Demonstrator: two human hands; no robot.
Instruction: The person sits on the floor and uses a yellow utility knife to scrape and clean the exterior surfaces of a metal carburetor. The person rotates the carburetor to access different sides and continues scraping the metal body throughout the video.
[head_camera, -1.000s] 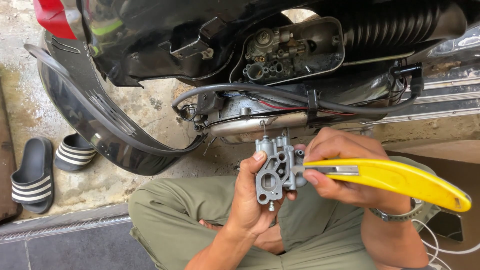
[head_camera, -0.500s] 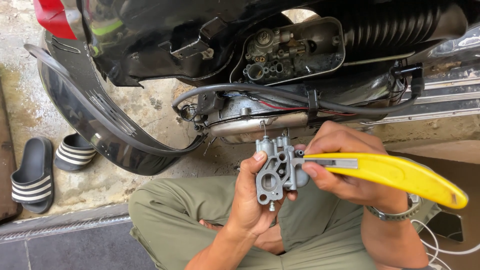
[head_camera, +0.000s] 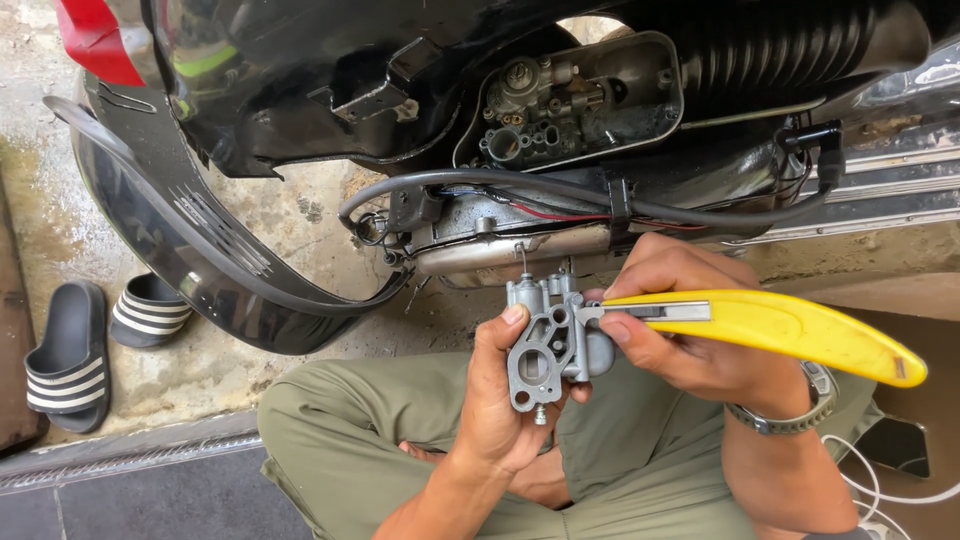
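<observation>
Yellow plastic marks the knife (head_camera: 770, 330) in the right hand (head_camera: 690, 335), closed around the front of the handle with its metal blade tip laid against the upper right edge of the grey cast carburettor body (head_camera: 548, 345). The left hand (head_camera: 500, 400) grips that body from below, thumb pressed on its flanged face, holding it above the olive-trousered lap, near the middle of the scene. Compared with a second ago the handle's far end has tipped lower to the right and the blade sits a touch closer against the casting; the body itself has hardly moved. By my reading, the scraping along that edge is going on in small strokes. Beyond, the scooter's open engine bay (head_camera: 570, 100) and a black hose (head_camera: 500, 180) hang unchanged; two striped sandals (head_camera: 100, 340) lie on the floor at left.
</observation>
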